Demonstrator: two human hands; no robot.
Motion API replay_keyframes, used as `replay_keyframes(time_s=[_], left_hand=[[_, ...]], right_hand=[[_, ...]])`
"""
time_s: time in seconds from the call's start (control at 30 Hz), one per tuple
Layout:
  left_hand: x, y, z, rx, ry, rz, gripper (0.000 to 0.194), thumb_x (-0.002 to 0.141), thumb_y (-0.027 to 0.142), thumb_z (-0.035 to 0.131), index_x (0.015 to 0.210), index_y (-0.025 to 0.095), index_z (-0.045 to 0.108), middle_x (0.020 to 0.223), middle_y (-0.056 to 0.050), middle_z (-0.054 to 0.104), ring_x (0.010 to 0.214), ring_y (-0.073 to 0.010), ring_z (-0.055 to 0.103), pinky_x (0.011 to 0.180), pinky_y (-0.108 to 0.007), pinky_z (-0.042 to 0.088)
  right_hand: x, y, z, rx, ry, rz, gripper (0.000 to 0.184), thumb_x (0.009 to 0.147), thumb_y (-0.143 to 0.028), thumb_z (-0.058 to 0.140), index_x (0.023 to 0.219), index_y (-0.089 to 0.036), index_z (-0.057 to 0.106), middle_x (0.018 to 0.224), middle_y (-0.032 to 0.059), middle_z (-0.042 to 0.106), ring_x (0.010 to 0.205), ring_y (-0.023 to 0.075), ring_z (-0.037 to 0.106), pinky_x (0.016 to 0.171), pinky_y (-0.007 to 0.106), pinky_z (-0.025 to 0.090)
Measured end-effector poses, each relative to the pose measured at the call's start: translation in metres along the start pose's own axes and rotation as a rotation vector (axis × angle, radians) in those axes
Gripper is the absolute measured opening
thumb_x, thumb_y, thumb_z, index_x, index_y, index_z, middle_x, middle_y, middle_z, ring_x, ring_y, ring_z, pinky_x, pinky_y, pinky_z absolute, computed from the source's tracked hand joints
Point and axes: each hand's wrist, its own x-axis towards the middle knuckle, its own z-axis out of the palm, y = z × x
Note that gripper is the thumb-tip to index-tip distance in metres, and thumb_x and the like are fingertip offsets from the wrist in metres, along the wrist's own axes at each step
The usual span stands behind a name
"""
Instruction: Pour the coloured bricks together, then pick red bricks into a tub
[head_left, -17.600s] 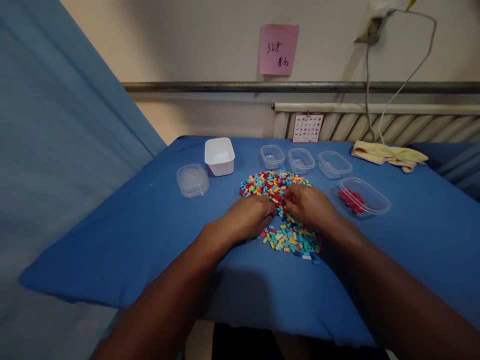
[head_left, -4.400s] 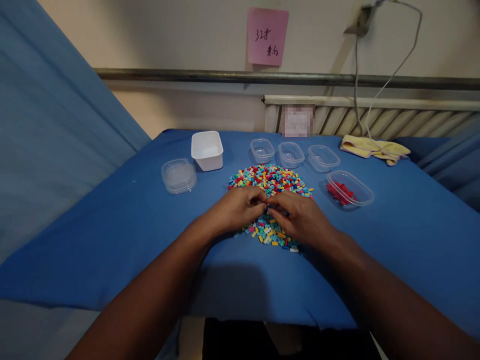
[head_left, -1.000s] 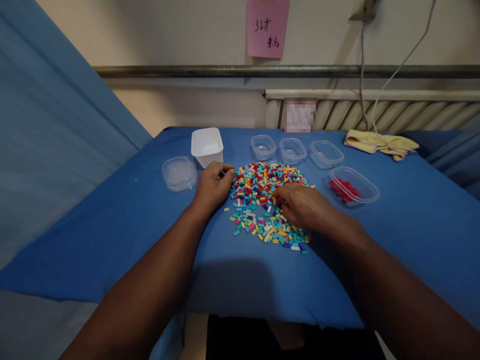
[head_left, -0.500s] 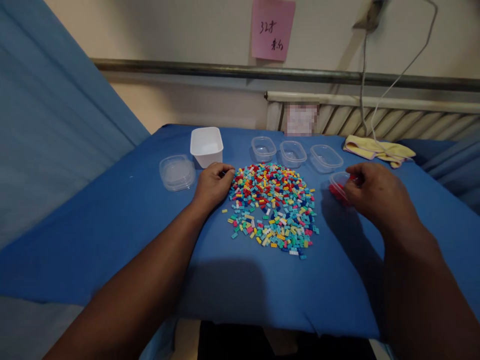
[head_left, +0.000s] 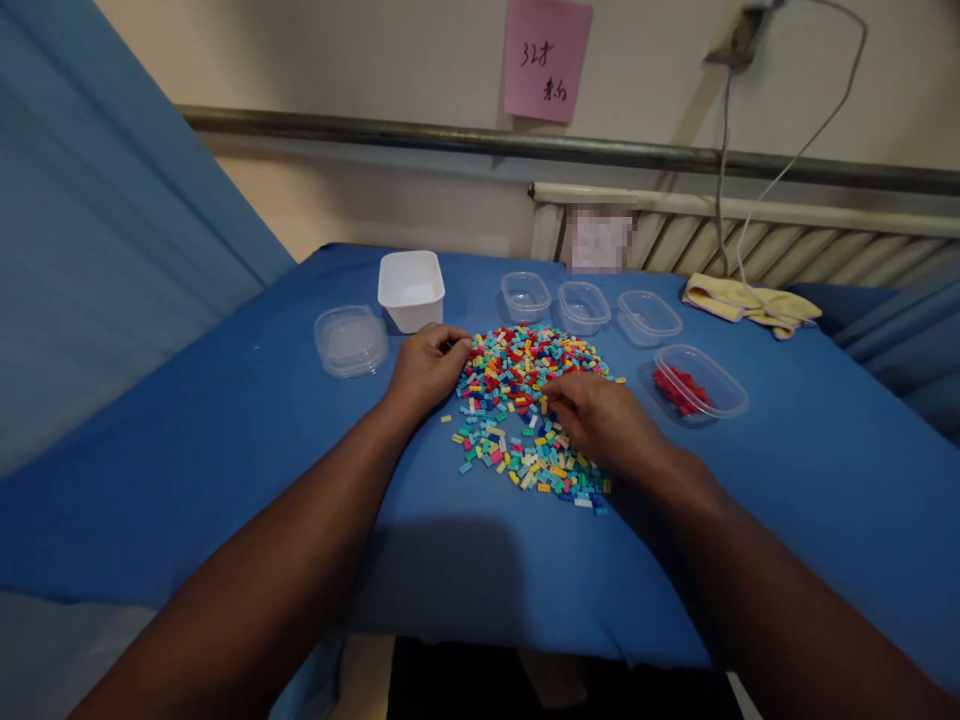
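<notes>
A pile of small coloured bricks [head_left: 517, 400] lies in the middle of the blue table [head_left: 225, 450]. My left hand [head_left: 426, 366] rests at the pile's left edge, its fingers curled in. On the right part of the pile lies my right hand [head_left: 600, 420], fingers bent down onto the bricks; what they pinch is hidden. A clear oval tub [head_left: 701, 381] with red bricks in it stands to the right of the pile.
Three clear tubs [head_left: 526, 296] [head_left: 585, 305] [head_left: 649, 317] stand in a row behind the pile. A white tub [head_left: 411, 289] and a clear lid [head_left: 350, 340] are at the back left. A yellow cloth [head_left: 750, 303] lies at the back right, under a hanging cable.
My right hand has come back from the tub of red bricks to the pile. My left hand has stayed at the pile's left edge.
</notes>
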Motion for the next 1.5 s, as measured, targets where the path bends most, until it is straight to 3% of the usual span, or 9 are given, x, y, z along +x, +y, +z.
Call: replay_keyframes(time_s=[0.13, 0.33, 0.57, 0.8, 1.07, 1.3, 1.4, 1.5], left_hand=[[-0.001, 0.001, 0.0, 0.023, 0.001, 0.021, 0.02, 0.092, 0.032, 0.067, 0.097, 0.021, 0.083, 0.102, -0.005, 0.081, 0.095, -0.0235, 0.074, 0.092, -0.036, 0.057], [-0.001, 0.002, 0.0, 0.02, -0.016, 0.007, 0.019, 0.092, 0.031, 0.066, 0.095, 0.022, 0.083, 0.1, -0.005, 0.081, 0.095, -0.023, 0.074, 0.088, -0.036, 0.057], [-0.001, 0.001, 0.001, 0.013, -0.028, 0.007, 0.017, 0.092, 0.032, 0.068, 0.094, 0.023, 0.082, 0.103, -0.006, 0.081, 0.098, -0.0239, 0.074, 0.091, -0.038, 0.057], [-0.003, 0.004, 0.0, 0.011, -0.027, -0.007, 0.017, 0.092, 0.031, 0.068, 0.094, 0.022, 0.082, 0.101, -0.005, 0.08, 0.097, -0.0232, 0.074, 0.091, -0.037, 0.057], [-0.002, 0.003, 0.001, 0.024, -0.029, 0.01, 0.017, 0.093, 0.031, 0.068, 0.095, 0.022, 0.082, 0.103, -0.005, 0.081, 0.098, -0.0234, 0.074, 0.091, -0.037, 0.056], [-0.002, 0.003, 0.0, 0.03, -0.035, -0.005, 0.018, 0.093, 0.031, 0.067, 0.096, 0.022, 0.082, 0.103, -0.005, 0.081, 0.096, -0.0234, 0.074, 0.091, -0.037, 0.057], [-0.001, 0.003, 0.001, 0.024, -0.028, 0.002, 0.017, 0.093, 0.031, 0.068, 0.095, 0.023, 0.082, 0.101, -0.005, 0.08, 0.096, -0.0235, 0.073, 0.091, -0.037, 0.058], [-0.001, 0.001, 0.001, 0.022, -0.019, 0.004, 0.017, 0.092, 0.031, 0.068, 0.095, 0.023, 0.083, 0.101, -0.006, 0.08, 0.095, -0.0232, 0.073, 0.09, -0.037, 0.058]], right_hand=[[0.01, -0.003, 0.003, -0.115, -0.083, 0.077, 0.02, 0.102, -0.023, 0.062, 0.117, -0.022, 0.076, 0.119, 0.0112, 0.079, 0.113, 0.0264, 0.071, 0.093, 0.034, 0.05], [0.016, -0.012, -0.003, -0.247, -0.137, 0.104, 0.022, 0.103, -0.022, 0.057, 0.11, -0.022, 0.077, 0.111, 0.0104, 0.08, 0.103, 0.0271, 0.072, 0.078, 0.033, 0.045], [0.011, -0.009, -0.007, -0.235, -0.197, 0.044, 0.024, 0.102, -0.013, 0.054, 0.105, -0.023, 0.076, 0.107, 0.008, 0.08, 0.1, 0.0244, 0.071, 0.076, 0.031, 0.041], [0.007, -0.008, -0.005, -0.28, -0.196, 0.065, 0.02, 0.103, -0.016, 0.055, 0.102, -0.023, 0.075, 0.1, 0.0071, 0.078, 0.09, 0.023, 0.069, 0.07, 0.031, 0.035], [0.0, -0.007, -0.006, -0.034, -0.103, 0.031, 0.018, 0.1, -0.017, 0.06, 0.111, -0.023, 0.073, 0.106, 0.0062, 0.079, 0.092, 0.0208, 0.07, 0.078, 0.03, 0.045], [-0.01, 0.017, -0.01, 0.142, 0.05, 0.077, 0.029, 0.096, -0.018, 0.062, 0.122, -0.022, 0.074, 0.102, 0.0053, 0.078, 0.087, 0.0203, 0.072, 0.078, 0.032, 0.054], [-0.011, 0.017, -0.011, 0.129, 0.026, -0.012, 0.024, 0.095, -0.016, 0.062, 0.114, -0.022, 0.076, 0.099, 0.0058, 0.077, 0.088, 0.0208, 0.071, 0.079, 0.032, 0.055], [-0.01, 0.009, -0.011, 0.046, -0.071, -0.138, 0.023, 0.097, -0.012, 0.06, 0.11, -0.02, 0.077, 0.106, 0.0085, 0.078, 0.099, 0.0234, 0.073, 0.09, 0.035, 0.055]])
